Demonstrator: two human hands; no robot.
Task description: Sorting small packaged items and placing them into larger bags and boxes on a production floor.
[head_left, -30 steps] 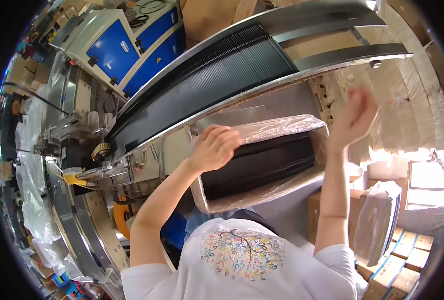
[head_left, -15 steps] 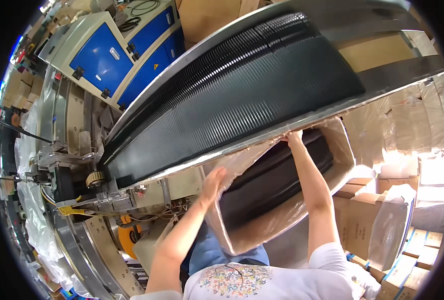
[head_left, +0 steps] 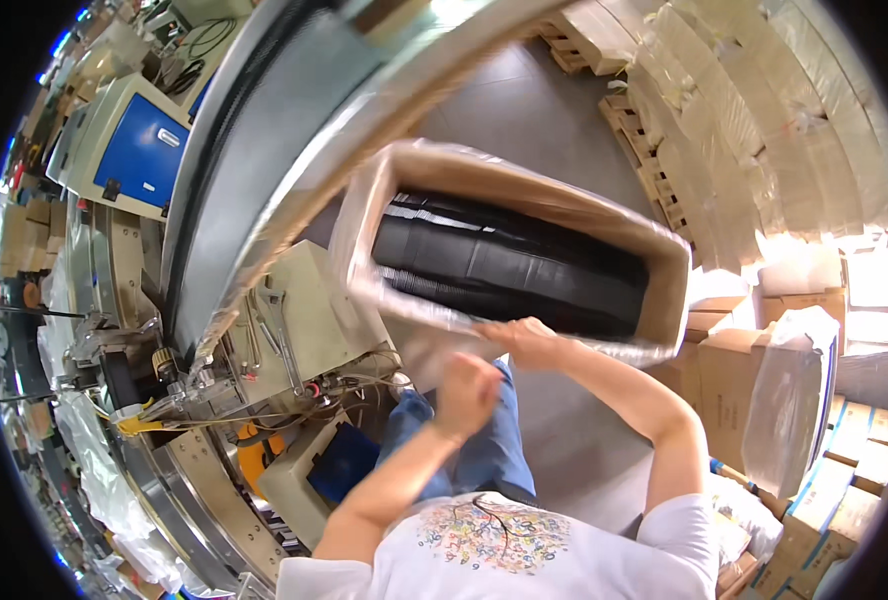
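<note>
A long cardboard box (head_left: 669,300) with clear plastic film about its rim stands open in front of me. Black, shiny, partly ribbed material (head_left: 524,262) lies lengthwise inside it. My right hand (head_left: 529,342) is at the box's near rim, its fingers closed over the edge and film. Just below that rim, nearer my body, my left hand (head_left: 467,393) is smeared by motion, so its fingers cannot be made out. Up and to the left runs a long metal trough (head_left: 309,165) with a grey inner surface and a dark ribbed strip along its far side.
A blue-and-cream cabinet (head_left: 142,150) stands at the left, near machine parts (head_left: 169,375) with cables. Wrenches (head_left: 279,330) lie on a cream surface beside the trough. Wrapped carton stacks (head_left: 764,150) and a pallet (head_left: 649,160) are at the far right; more cartons (head_left: 734,400) stand nearer.
The view has turned right, and the trough now shows farther left. My right hand has gone from the box's far rim to its near rim. My left hand has left the box's left end.
</note>
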